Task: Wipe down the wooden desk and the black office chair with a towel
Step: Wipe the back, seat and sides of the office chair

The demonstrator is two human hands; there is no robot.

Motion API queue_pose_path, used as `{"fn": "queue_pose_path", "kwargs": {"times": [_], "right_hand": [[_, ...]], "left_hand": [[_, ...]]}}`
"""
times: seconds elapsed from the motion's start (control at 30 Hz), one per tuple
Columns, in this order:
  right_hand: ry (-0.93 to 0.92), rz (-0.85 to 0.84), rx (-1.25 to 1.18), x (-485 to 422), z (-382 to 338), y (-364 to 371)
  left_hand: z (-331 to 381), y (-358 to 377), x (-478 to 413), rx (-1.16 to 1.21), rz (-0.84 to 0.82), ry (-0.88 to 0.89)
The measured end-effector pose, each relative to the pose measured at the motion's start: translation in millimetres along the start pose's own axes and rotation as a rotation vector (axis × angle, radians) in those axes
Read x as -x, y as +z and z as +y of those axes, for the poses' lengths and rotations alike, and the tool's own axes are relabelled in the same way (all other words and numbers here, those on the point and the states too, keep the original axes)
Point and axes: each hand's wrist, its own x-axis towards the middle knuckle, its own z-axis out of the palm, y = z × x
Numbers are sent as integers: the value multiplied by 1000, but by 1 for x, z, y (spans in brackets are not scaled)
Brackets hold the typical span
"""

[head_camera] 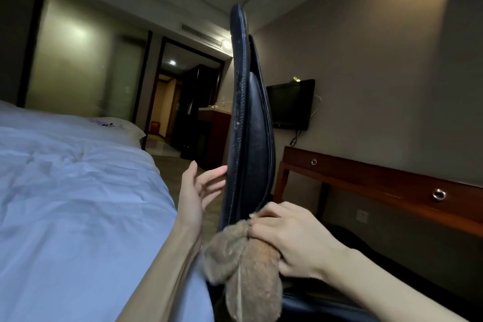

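Observation:
The black office chair's backrest (251,123) stands edge-on in the middle of the view, its stitched rim facing me. My left hand (201,191) is spread, fingertips touching the backrest's left edge. My right hand (290,238) grips a bunched brown towel (245,266) and presses it against the lower part of the backrest, near where it meets the seat (366,243). The towel's loose end hangs down toward me. The wooden desk (379,180), with ring-pull drawers, runs along the right wall behind the chair.
A bed with a white duvet (65,191) fills the left side, close to the chair. A wall-mounted television (291,104) hangs above the desk's far end. A dark doorway (183,102) and a wooden cabinet (214,133) lie beyond.

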Motion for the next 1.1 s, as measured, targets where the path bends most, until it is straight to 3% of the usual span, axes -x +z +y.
{"fn": "queue_pose_path", "kwargs": {"times": [0.07, 0.2, 0.27, 0.37, 0.47, 0.63, 0.8, 0.97, 1.1], "right_hand": [[138, 89, 32, 3, 11, -22], [506, 527, 38, -14, 41, -79], [566, 637, 102, -38, 51, -107], [509, 740, 286, -81, 58, -132], [441, 737, 322, -121, 62, -136], [381, 620, -116, -144, 39, -86], [159, 601, -40, -115, 10, -43], [69, 579, -162, -73, -19, 9], [68, 596, 111, -52, 2, 0]], "left_hand": [[-1, 1, -2, -32, -11, 13], [-3, 4, -2, -57, 22, 12], [-3, 3, -4, -57, 20, 13], [-3, 2, -4, -55, 12, 23], [-5, 2, -2, -39, 6, 18], [-10, -1, -10, -11, -10, 54], [-15, -2, -9, 171, 67, 56], [-19, -13, -1, 295, -80, 18], [-14, -20, 1, 246, -139, -37]]}}
